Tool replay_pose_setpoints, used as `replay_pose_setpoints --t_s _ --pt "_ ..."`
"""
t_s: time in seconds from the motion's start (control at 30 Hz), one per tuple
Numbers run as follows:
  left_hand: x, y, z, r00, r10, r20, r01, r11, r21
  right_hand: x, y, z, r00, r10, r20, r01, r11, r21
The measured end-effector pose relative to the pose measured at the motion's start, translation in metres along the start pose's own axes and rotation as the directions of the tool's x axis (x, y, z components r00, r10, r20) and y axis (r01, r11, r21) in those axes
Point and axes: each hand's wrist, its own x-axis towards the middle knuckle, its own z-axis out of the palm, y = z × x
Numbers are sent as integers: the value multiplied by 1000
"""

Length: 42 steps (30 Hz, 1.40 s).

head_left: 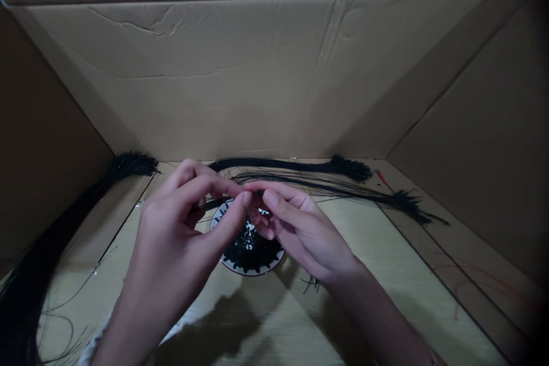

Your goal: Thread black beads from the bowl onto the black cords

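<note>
My left hand (171, 229) and my right hand (300, 220) meet above a dish, thumbs and index fingertips pinched close together. A tiny dark thing (259, 192) shows at the right thumb and index finger; its kind is too small to tell. Whatever the left fingertips pinch is hidden. Below them, the round dish (251, 272) has a white rim with dark marks and a red edge. Small black bits (253, 251) lie in it, partly covered by my right hand. Behind the fingers stretches a loose bundle of thin black strands (343, 187), frayed at its right end.
Cardboard walls (214, 80) enclose the back and sides. A tighter black bundle (278, 164) lies along the back, and a thick one (72, 211) runs down the left. A red-tipped item (381, 176) lies at the back right, red thread (476, 280) at the right.
</note>
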Motion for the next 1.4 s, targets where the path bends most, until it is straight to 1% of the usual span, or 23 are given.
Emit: replay_pose_setpoints --t_s 0.13,0.2,0.33,0.43,0.57,0.73,0.9,1.0,1.23,1.33,1.4 --pt "0 -1 0 1000 27 4 -27 999 21 -1 -2 -1 1000 6 21 -6 1000 -11" --pt "-1 -1 0 999 35 11 -35 999 14 -1 -3 -1 1000 7 12 -7 999 -36" --pt "-1 -2 0 998 33 48 -33 999 -2 -4 -3 3 998 4 -61 -10 996 -87" --pt "-1 -2 0 998 34 49 -34 999 3 -6 -3 7 993 -16 -116 4 995 -97" --pt "0 -3 1 998 54 32 -54 998 24 -8 -5 8 980 -100 -173 68 981 -184" --pt "1 -3 0 998 32 45 -35 998 58 -10 -8 9 965 -204 -163 150 943 -297" --pt "-3 -1 -2 1000 11 21 -13 995 96 -12 -12 11 915 -370 -160 240 819 -521" --pt "-4 -2 -1 999 28 29 -31 995 95 -12 -12 9 893 -423 -152 265 768 -583" --pt "-2 -4 1 997 76 25 -78 991 111 -13 -12 7 889 -442 -122 287 743 -604" --pt "-1 -5 0 997 78 4 -78 991 113 -10 -13 5 909 -411 -72 294 753 -588" --pt "-1 -5 -2 995 93 -28 -89 988 123 -3 -7 -2 939 -344 -25 256 743 -618"
